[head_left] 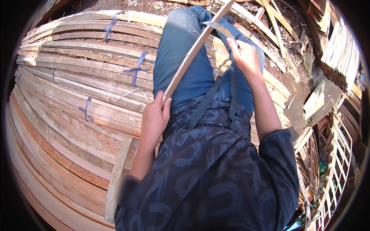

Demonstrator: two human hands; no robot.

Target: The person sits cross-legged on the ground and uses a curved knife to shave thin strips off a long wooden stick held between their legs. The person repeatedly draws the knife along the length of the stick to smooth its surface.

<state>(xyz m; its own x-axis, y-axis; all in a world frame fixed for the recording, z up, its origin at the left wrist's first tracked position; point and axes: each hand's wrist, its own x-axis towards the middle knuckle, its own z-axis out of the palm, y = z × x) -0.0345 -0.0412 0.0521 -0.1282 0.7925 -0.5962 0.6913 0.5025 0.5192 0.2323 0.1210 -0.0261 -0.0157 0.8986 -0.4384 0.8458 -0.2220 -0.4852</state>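
My left hand (155,117) grips the near end of a long thin wooden slat (192,52) that runs up and to the right across my lap. My right hand (243,54) holds a curved metal blade (219,29), its edge resting against the slat near its far part. I am seated, with blue jeans and a dark patterned shirt filling the middle of the view.
Bundles of wooden slats (77,84) tied with blue straps (135,69) lie stacked under me and to the left. Loose strips and shavings (269,23) are scattered ahead. Wooden lattice crates (331,154) stand at the right.
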